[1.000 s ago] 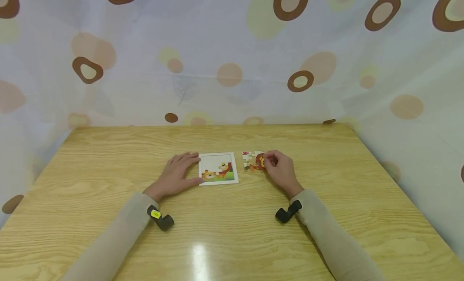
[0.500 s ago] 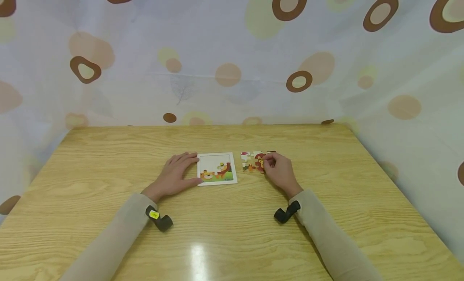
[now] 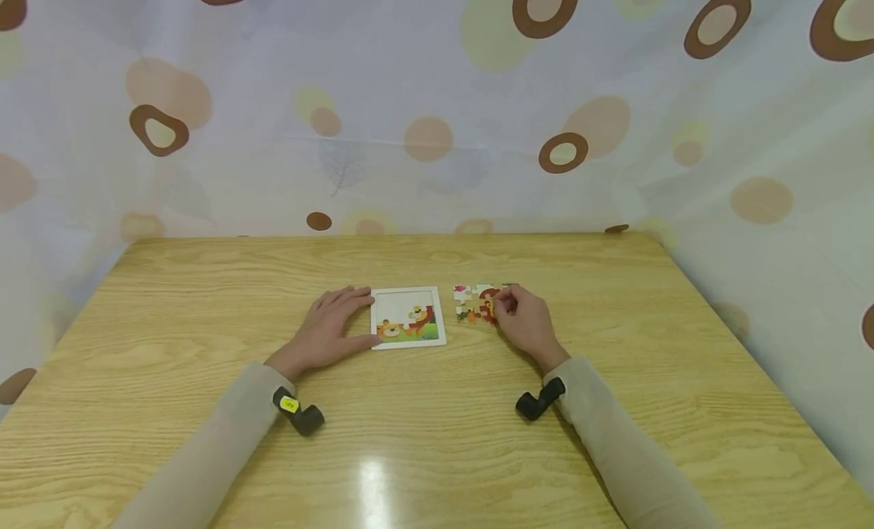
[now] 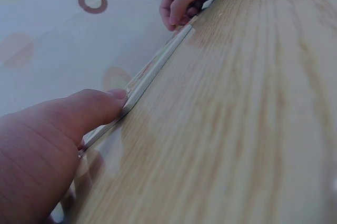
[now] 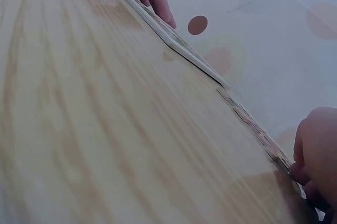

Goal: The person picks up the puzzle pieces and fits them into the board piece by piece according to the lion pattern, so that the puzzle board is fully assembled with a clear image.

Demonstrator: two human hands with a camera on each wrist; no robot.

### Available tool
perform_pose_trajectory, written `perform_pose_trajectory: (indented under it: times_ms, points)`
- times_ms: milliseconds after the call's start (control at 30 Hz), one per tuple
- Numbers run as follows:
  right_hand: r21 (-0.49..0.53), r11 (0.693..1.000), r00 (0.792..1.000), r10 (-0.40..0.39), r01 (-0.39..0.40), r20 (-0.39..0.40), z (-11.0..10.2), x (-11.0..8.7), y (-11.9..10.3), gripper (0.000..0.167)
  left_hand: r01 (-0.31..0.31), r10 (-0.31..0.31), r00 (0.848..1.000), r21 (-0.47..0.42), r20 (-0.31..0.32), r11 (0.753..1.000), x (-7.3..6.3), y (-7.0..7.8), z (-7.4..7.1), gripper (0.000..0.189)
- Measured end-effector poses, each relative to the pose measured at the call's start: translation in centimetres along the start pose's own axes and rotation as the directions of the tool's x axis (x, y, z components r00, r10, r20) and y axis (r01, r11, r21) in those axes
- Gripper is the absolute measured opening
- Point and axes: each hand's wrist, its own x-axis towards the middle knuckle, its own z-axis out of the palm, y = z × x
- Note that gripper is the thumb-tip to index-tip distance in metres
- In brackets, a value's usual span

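Note:
A square white puzzle tray (image 3: pixel 442 316) lies flat on the table, its lower part filled with cartoon animal pieces and its upper part bare. My left hand (image 3: pixel 321 333) rests at the tray's left side, fingers extended along the upper corner and thumb (image 4: pixel 100 105) on the lower one. To the right of the tray, several loose puzzle pieces (image 3: pixel 463 294) lie close together, one group showing a red-maned lion. My right hand (image 3: pixel 529 322) pinches a puzzle piece (image 3: pixel 488 305) at the lion picture between thumb and forefinger. That hand covers the right part of the group.
The wooden table (image 3: pixel 437 423) runs back to a patterned curtain (image 3: pixel 382 172) with brown and yellow circles. Each sleeve cuff carries a black wrist camera (image 3: pixel 300 415).
My right hand has shifted slightly left at the lion pieces, uncovering a piece behind its knuckles. My left hand keeps its place on the tray.

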Motion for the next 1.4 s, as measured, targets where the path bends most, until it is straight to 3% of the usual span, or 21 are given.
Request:
perform_pose_trajectory:
  times_ms: [400, 667, 1000, 1400]
  points:
    - [0.007, 1.000, 0.999, -0.024, 0.024, -0.033, 0.1, 0.0, 0.0, 0.011, 0.000, 0.000, 1.000, -0.001, 0.008, 1.000, -0.1, 0.3, -0.2, 0.069]
    - [0.062, 0.998, 0.999, -0.019, 0.022, -0.044, 0.6, 0.5, 0.1, 0.010, -0.006, 0.006, 1.000, 0.011, 0.001, 1.000, 0.0, 0.1, -0.2, 0.069]
    - [0.123, 0.988, 0.995, -0.096, 0.097, -0.014, 0.9, 0.9, 0.1, 0.009, -0.009, 0.009, 1.000, 0.001, 0.001, 1.000, 0.0, 0.1, 0.1, 0.069]
    - [0.134, 0.979, 0.988, -0.148, 0.151, -0.031, 1.5, 1.2, -0.4, 0.006, -0.006, 0.006, 1.000, 0.003, 0.002, 1.000, -0.1, 0.2, -0.1, 0.069]
